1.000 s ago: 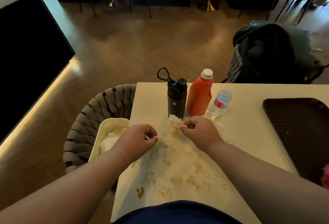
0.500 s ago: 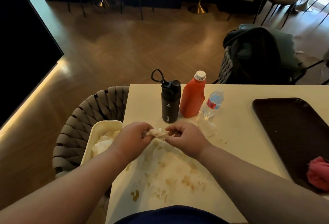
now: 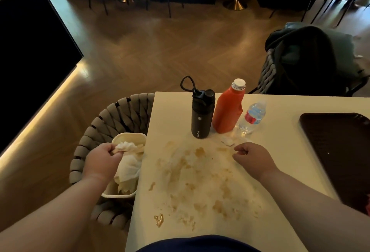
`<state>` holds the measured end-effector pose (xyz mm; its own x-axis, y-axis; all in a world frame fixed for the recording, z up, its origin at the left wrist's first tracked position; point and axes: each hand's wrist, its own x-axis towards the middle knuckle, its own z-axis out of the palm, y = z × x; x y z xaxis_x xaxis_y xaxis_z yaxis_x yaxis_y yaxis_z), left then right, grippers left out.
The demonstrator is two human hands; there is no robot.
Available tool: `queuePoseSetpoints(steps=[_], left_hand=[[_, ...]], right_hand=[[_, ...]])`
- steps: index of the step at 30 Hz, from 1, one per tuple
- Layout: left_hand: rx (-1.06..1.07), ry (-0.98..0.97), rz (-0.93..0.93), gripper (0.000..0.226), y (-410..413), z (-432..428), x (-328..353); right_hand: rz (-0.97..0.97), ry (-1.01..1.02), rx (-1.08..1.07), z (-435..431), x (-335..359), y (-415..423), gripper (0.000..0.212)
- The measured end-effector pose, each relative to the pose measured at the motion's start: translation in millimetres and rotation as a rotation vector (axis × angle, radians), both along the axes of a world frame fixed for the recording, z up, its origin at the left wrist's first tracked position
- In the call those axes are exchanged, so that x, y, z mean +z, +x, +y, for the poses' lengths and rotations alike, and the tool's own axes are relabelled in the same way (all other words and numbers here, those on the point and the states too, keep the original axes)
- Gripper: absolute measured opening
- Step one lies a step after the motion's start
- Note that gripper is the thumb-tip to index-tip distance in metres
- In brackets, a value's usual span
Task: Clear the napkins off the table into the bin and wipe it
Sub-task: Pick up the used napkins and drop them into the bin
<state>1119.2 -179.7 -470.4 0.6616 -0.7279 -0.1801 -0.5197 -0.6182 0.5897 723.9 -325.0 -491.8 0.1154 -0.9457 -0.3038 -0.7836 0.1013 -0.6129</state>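
My left hand (image 3: 102, 161) pinches a crumpled white napkin (image 3: 127, 146) over the cream bin (image 3: 130, 136), which stands on a woven chair at the table's left edge. More crumpled napkins (image 3: 128, 168) lie inside the bin. My right hand (image 3: 253, 156) hovers over the white table (image 3: 170, 111) with fingers loosely curled and nothing in them. A small napkin scrap (image 3: 227, 141) lies just beyond it, near the bottles. Brown sauce smears (image 3: 200, 173) cover the table's near left part.
A black flask (image 3: 201, 115), an orange-red bottle (image 3: 228, 109) and a small water bottle (image 3: 252, 117) stand at the table's far edge. A dark tray (image 3: 340, 151) lies at the right. The woven chair (image 3: 112, 119) holds the bin; another chair with a dark jacket (image 3: 310, 61) stands behind.
My right hand passed the crumpled napkin to my left hand, which carried it left over the bin. My right hand now stays empty over the table.
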Motion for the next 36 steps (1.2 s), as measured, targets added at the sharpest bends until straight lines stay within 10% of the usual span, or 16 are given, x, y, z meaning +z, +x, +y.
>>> queuePoseSetpoints(steps=[7,14,36], left_hand=[[0.059,0.181,-0.029,0.021,19.5,2.1,-13.0],[-0.008,0.229,0.012,0.087,9.5,-4.1,-19.0],[-0.231,0.113,0.139,0.038,-41.7,10.5,-14.9]], right_hand=[[0.035,0.046,-0.04,4.7,-4.9,-12.7,0.024],[0.039,0.078,-0.104,4.0,-9.6,-19.5,0.029],[0.328,0.067,-0.034,-43.8,-34.6,0.3,0.046]])
